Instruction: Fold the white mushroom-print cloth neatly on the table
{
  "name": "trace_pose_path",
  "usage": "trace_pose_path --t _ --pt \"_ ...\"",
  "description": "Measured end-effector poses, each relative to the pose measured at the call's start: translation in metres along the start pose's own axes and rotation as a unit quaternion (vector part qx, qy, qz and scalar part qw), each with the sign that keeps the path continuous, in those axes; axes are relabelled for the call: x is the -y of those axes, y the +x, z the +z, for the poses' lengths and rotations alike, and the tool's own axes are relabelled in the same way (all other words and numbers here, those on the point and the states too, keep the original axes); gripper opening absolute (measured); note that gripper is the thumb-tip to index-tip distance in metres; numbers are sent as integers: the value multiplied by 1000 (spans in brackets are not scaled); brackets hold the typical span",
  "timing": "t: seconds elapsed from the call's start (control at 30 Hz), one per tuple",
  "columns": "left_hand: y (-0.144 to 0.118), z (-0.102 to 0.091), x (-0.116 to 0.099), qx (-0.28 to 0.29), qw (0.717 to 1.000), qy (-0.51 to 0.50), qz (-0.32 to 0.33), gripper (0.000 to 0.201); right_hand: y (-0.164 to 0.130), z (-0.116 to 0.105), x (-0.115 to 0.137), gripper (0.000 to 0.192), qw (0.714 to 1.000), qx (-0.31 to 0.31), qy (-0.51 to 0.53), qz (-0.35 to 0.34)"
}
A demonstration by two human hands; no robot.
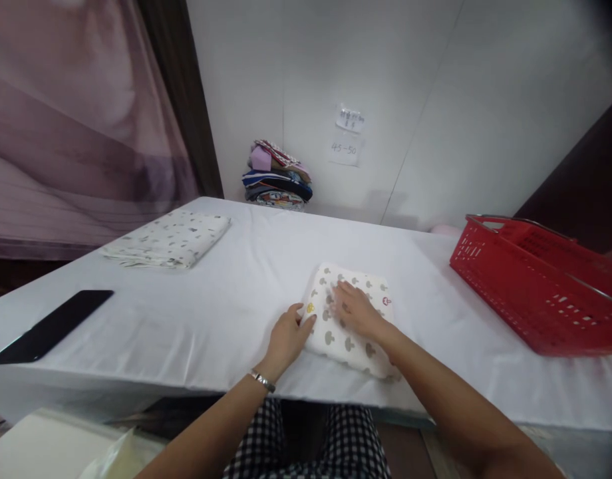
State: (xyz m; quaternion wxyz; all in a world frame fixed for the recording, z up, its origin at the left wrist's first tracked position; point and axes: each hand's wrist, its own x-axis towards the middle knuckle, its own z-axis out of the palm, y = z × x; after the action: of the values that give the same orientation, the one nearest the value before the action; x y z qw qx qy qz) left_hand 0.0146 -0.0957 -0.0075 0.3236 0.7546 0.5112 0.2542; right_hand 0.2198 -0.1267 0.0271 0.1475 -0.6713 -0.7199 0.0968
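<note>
A folded white cloth with grey mushroom prints [358, 283] lies on the white table [236, 293] near its front edge. My right hand [356, 309] rests flat on top of the cloth, fingers spread. At the cloth's left edge sits my left hand [289, 336], its thumb and fingers pinching that edge. A thin bracelet circles my left wrist.
Another folded patterned cloth [169, 238] lies at the far left. A dark phone [51, 326] sits at the left edge. A red plastic basket [540, 286] stands on the right. A stack of folded colourful fabrics [277, 176] sits against the back wall.
</note>
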Motion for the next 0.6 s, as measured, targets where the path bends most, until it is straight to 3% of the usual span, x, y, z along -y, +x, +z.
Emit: trace_pose_path --t 0.1,0.2,0.4,0.5,0.6 --pt "7 8 -2 -37 998 37 41 37 51 9 5 56 1000 10 -18 15" --pt "7 13 3 -49 994 63 74 28 80 24 3 60 998 17 -39 48" --pt "8 7 4 1 997 71 32 30 82 41 -6 62 997 7 -49 60" --pt "26 1 -2 50 998 47 -16 41 82 41 -4 58 997 -7 -47 60" --pt "55 -1 -12 63 997 38 -17 50 84 38 -5 48 998 -23 -25 61"
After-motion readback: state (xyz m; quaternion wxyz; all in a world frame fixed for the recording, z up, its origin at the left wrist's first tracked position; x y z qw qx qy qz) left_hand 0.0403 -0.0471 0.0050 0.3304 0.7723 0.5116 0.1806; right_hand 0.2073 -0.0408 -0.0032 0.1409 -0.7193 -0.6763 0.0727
